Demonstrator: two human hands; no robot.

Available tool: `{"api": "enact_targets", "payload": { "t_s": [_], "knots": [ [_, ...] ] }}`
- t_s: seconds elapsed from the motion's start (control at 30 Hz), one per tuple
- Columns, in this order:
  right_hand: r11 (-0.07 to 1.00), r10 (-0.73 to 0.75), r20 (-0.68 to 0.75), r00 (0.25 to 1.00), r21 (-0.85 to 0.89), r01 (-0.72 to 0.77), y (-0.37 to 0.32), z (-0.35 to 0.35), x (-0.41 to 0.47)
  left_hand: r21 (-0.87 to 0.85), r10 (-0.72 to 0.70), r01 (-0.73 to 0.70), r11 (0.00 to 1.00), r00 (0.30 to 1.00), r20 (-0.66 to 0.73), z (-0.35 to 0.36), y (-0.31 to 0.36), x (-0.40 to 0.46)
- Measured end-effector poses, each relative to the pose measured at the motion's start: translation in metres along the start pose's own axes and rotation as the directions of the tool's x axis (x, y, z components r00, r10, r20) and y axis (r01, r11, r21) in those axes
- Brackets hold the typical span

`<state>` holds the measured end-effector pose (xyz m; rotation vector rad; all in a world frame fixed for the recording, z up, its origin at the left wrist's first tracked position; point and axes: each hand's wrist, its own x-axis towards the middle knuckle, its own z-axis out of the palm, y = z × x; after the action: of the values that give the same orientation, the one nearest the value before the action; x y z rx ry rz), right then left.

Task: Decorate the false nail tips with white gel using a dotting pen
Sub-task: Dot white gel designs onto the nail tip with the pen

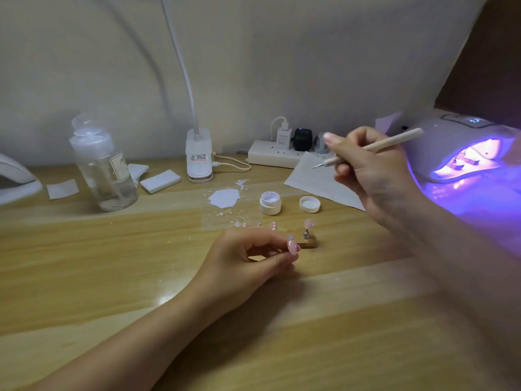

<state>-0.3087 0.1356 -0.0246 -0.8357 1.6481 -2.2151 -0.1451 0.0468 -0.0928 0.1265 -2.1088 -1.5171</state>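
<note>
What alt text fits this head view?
Right hand holds a dotting pen raised above the desk; left hand pinches a pink nail tip. Open gel jar, its lid and a lit lamp sit nearby.

A nail stand (pixel 306 244) sits mostly hidden behind the left hand (pixel 248 261); the curing lamp (pixel 465 153) runs off frame right; the bottle (pixel 104 167) label is unreadable.

**Materials and finishes on your desk**

Your desk (pixel 112 277) is pale wood grain with a slight sheen. The pen (pixel 380 145) looks like matt wood with a metal tip. At the jar's (pixel 270 204) three o'clock lies its plastic lid (pixel 309 204). The nail tips (pixel 291 246) shine glossy pink. The bottle (pixel 103 170) is clear plastic; the sheet (pixel 318 179) is matt paper.
</note>
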Motion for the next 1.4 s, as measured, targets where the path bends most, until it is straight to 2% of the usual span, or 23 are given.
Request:
{"api": "enact_targets", "payload": {
  "t_s": [0.13, 0.2, 0.37, 0.53, 0.83, 1.2, 1.23, 1.3, 1.4],
  "knots": [
    [0.966, -0.094, 0.036, 0.995, -0.237, 0.100, 0.014, 0.020, 0.011, 0.029, -0.009, 0.009, 1.000, 1.000, 0.012, 0.000, -0.003, 0.001],
    [0.937, -0.096, 0.081, 0.992, -0.330, 0.117, 0.022, 0.030, 0.016, 0.067, 0.001, -0.003, 0.998, 1.000, 0.029, -0.001, -0.004, 0.001],
    [0.819, 0.024, 0.201, 0.979, -0.566, 0.096, 0.040, 0.039, 0.025, 0.071, -0.025, 0.022, 0.997, 0.999, 0.038, -0.002, -0.006, 0.002],
    [0.747, 0.095, 0.208, 0.973, -0.661, 0.068, 0.047, 0.040, 0.031, 0.085, -0.034, 0.029, 0.996, 0.998, 0.058, -0.002, -0.006, 0.003],
    [0.682, 0.093, 0.235, 0.968, -0.723, 0.110, 0.055, 0.043, 0.034, 0.095, -0.017, 0.011, 0.995, 0.998, 0.065, -0.002, -0.005, 0.003],
    [0.667, 0.107, 0.254, 0.961, -0.735, 0.120, 0.053, 0.043, 0.035, 0.100, -0.024, 0.018, 0.995, 0.998, 0.055, -0.002, -0.003, 0.002],
    [0.679, 0.103, 0.245, 0.964, -0.725, 0.112, 0.052, 0.043, 0.034, 0.101, -0.025, 0.019, 0.995, 0.998, 0.057, -0.002, -0.003, 0.002],
    [0.771, 0.084, 0.190, 0.978, -0.634, 0.057, 0.049, 0.041, 0.033, 0.102, -0.025, 0.018, 0.995, 0.998, 0.060, -0.001, -0.002, 0.002],
    [0.925, 0.070, 0.104, 0.992, -0.380, -0.025, 0.036, 0.036, 0.026, 0.107, -0.020, 0.015, 0.994, 0.999, 0.042, -0.001, -0.001, 0.001]
  ]
}}
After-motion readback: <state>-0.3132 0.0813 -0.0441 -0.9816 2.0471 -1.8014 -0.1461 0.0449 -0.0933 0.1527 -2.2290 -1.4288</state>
